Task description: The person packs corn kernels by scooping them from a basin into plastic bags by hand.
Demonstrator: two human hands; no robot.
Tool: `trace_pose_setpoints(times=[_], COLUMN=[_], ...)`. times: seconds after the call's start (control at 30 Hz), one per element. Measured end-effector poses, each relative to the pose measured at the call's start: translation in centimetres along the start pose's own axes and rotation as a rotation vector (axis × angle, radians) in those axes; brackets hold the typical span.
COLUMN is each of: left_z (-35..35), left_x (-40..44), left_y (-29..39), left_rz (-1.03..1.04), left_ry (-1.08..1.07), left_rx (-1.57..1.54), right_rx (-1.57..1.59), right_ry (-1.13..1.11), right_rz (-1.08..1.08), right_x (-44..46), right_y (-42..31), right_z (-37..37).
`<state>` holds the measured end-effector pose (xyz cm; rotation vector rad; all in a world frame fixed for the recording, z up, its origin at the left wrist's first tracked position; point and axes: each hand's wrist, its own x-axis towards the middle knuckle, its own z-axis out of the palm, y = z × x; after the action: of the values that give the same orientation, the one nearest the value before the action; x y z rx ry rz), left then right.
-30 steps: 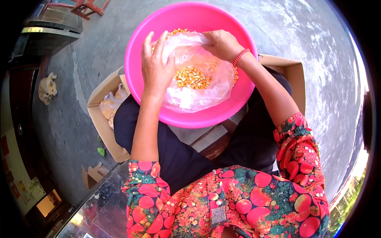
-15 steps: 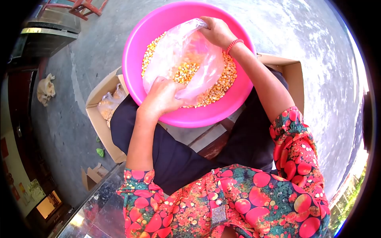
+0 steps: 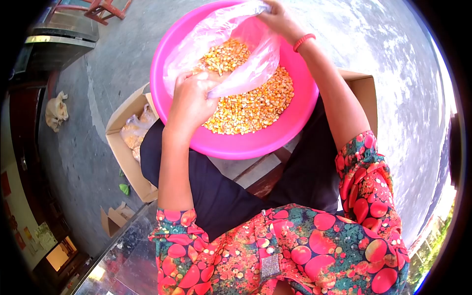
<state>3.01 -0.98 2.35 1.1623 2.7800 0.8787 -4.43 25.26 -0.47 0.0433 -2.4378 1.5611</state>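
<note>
A pink plastic basin (image 3: 241, 146) rests around knee height, with yellow-orange corn kernels (image 3: 255, 110) heaped over its bottom. Over the kernels a thin, clear plastic bag (image 3: 255, 78) is spread with its mouth wide; more kernels show inside it. My left hand (image 3: 192, 98) is closed on the bag's near rim, at the basin's left side. At the far right my right hand (image 3: 281, 20), with a red bracelet at the wrist, pinches the opposite rim near the basin's edge.
A cardboard box (image 3: 123, 162) on the left holds a plastic bag (image 3: 136, 129) of pale pieces. Another cardboard flap (image 3: 363, 96) stands at right. A tan animal (image 3: 57, 111) lies on the grey floor, and a reddish wooden stool (image 3: 105, 10) is at the far left.
Both hands have moved farther away from me, lifting the bag's rim up and outward. More kernels now show in front of the bag.
</note>
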Motion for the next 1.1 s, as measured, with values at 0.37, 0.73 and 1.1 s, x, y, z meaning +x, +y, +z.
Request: trace_pose_setpoints(times=[0.37,0.73,1.1], left_z=[1.5,1.7,2.8], left_x=[0.5,1.4,3.3], left_y=[-0.2,1.0,-3.8], left_rz=[-0.028,-0.27,-0.335], left_ry=[-0.181,-0.123,0.068], left_rx=[-0.033,-0.422,0.117], right_rx=[-0.297,-0.839,-0.724], right_ry=[-0.233,-0.341,-0.712], right_rz=[-0.63,-0.24,-0.479], right_x=[-3.4,-2.6,-5.1], right_y=[-7.0,2.4,0.2], right_z=[0.4,5.9,3.2])
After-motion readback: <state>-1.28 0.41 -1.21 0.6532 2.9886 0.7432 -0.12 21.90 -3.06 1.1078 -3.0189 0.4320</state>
